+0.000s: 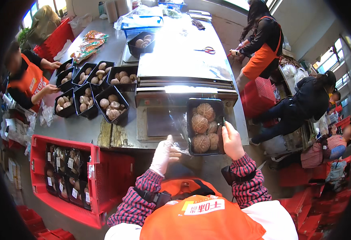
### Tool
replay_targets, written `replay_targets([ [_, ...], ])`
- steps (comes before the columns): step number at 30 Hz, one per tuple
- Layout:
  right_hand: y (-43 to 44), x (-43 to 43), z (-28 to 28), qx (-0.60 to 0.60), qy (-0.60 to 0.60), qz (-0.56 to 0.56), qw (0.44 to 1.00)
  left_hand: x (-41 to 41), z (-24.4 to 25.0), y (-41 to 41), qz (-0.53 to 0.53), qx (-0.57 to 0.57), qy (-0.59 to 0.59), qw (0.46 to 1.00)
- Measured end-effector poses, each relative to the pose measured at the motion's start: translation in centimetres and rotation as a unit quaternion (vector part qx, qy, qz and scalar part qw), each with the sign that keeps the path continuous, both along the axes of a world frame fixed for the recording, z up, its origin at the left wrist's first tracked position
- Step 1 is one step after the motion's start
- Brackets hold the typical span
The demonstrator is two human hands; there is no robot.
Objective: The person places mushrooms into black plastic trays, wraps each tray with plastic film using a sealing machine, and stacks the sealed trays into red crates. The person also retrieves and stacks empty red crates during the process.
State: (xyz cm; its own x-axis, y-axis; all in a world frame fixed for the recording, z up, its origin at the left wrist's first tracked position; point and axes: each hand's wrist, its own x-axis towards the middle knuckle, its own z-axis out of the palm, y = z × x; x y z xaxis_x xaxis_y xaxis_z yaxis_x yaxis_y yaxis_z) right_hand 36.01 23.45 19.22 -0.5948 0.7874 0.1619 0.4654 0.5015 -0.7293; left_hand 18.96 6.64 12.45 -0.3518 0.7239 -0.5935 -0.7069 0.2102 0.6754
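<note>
My right hand [233,141] grips the right edge of a black plastic tray [206,152] holding several brown shiitake mushrooms [200,123]. The tray is held over the front right of a film-wrapping machine [142,120]. Clear stretch film [180,127] hangs at the tray's left side and bunches near its lower left corner. Close to that film is my left hand [162,156], in a pale glove, thumb and fingers apart. Whether its fingertips touch the film is unclear. The machine's dark plate [163,121] lies left of the tray.
Open trays of mushrooms [112,105] stand on the metal table at left, where a co-worker [28,78] handles two. A red crate [64,210] of wrapped, labelled trays is at lower left. Scissors [208,50] lie beyond the machine. Other people [262,45] are at right.
</note>
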Motion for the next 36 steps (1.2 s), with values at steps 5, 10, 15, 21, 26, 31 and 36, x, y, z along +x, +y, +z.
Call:
replay_targets([
  [5, -1.4, 0.1, 0.0, 0.074, -0.037, 0.024, 0.996, 1.6, 0.3, 0.1, 0.091, 0.073, 0.191, 0.975],
  [10, -2.6, -1.0, -0.3, 0.051, -0.038, 0.061, 0.996, 2.0, 1.1, 0.0, 0.119, 0.126, 0.420, 0.891],
  [15, -2.5, -1.4, -0.5, 0.074, -0.073, 0.056, 0.993, 1.9, 0.6, 0.5, 0.081, 0.114, 0.457, 0.879],
  [21, -2.5, -1.2, -1.1, 0.060, -0.053, 0.052, 0.995, -2.6, 0.4, 4.6, 0.179, 0.259, 0.257, 0.914],
  [26, -1.8, -0.5, -1.6, 0.024, -0.019, 0.048, 0.998, -4.1, -0.9, 3.9, 0.295, 0.208, 0.190, 0.913],
  [31, -1.6, -0.1, -2.0, -0.020, -0.040, 0.039, 0.998, 0.1, 1.2, 4.0, 0.041, 0.314, -0.222, 0.922],
  [36, -1.7, -0.2, -1.8, 0.029, -0.060, 0.041, 0.997, 0.3, 4.0, 5.4, -0.039, 0.259, -0.127, 0.957],
])
